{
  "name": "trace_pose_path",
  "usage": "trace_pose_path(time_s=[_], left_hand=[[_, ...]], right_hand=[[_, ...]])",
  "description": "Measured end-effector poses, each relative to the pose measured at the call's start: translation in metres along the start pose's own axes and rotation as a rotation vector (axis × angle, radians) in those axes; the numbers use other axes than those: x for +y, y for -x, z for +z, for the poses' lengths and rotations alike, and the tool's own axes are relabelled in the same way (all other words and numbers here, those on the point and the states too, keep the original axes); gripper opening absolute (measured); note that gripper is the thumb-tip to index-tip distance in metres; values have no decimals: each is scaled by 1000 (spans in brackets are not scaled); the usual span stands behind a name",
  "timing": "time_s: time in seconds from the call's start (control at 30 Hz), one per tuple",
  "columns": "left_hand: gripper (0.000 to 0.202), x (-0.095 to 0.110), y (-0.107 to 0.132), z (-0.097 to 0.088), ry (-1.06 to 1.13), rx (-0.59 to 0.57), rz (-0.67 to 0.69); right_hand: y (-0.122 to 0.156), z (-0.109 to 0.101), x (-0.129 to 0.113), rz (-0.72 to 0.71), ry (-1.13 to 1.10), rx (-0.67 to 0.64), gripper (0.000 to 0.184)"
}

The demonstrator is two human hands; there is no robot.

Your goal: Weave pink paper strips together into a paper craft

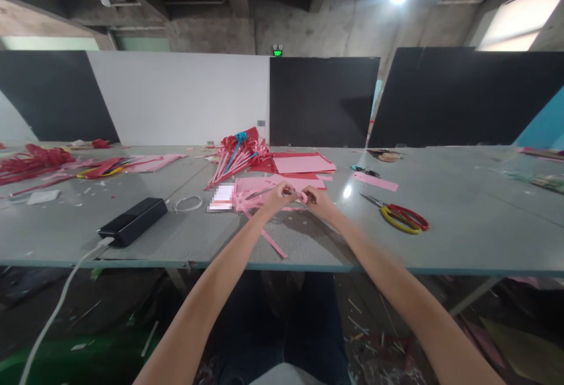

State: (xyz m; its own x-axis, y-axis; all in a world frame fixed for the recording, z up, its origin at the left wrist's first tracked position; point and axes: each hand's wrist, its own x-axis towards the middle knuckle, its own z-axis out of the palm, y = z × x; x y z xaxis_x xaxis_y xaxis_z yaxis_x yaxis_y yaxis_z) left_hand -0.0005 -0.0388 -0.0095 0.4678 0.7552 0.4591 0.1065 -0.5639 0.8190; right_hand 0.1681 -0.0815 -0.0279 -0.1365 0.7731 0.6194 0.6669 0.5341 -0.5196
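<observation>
Over the middle of the table my left hand [282, 194] and my right hand [318, 199] meet, fingers pinched close together. Between them is a small curled pink paper strip [304, 197], closed on by both hands. Under and left of my left hand lie more pink strips [253, 200], bunched on the tabletop. One loose pink strip [275, 245] runs toward the front edge. Behind my hands lies a flat pink sheet [304, 183]. The fingertips are small in view, so their exact grip is hard to see.
Scissors [403, 217] with red and yellow handles lie to the right. A black power bank [133, 221] with a white cable [66, 291] sits left. A bundle of pink and red paper flowers [238, 158] lies behind, beside stacked sheets [304, 163]. Dark panels [325, 103] stand along the back.
</observation>
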Motion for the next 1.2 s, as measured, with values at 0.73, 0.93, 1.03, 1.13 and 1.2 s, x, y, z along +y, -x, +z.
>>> trace_pose_path(time_s=[0.73,0.93,1.03,1.13,1.2], left_hand=[[39,9,-8,4,624,284,-236],[59,12,-8,-22,726,325,-363],[69,12,-7,-19,682,276,-332],[69,13,-7,-14,675,215,-332],[67,14,-7,-12,687,176,-360]], right_hand=[[-6,9,-22,166,-309,384,29],[-1,-12,10,229,196,208,16],[3,-10,16,289,450,-56,15],[3,-5,13,311,385,-87,21],[1,-5,7,266,178,6,29]])
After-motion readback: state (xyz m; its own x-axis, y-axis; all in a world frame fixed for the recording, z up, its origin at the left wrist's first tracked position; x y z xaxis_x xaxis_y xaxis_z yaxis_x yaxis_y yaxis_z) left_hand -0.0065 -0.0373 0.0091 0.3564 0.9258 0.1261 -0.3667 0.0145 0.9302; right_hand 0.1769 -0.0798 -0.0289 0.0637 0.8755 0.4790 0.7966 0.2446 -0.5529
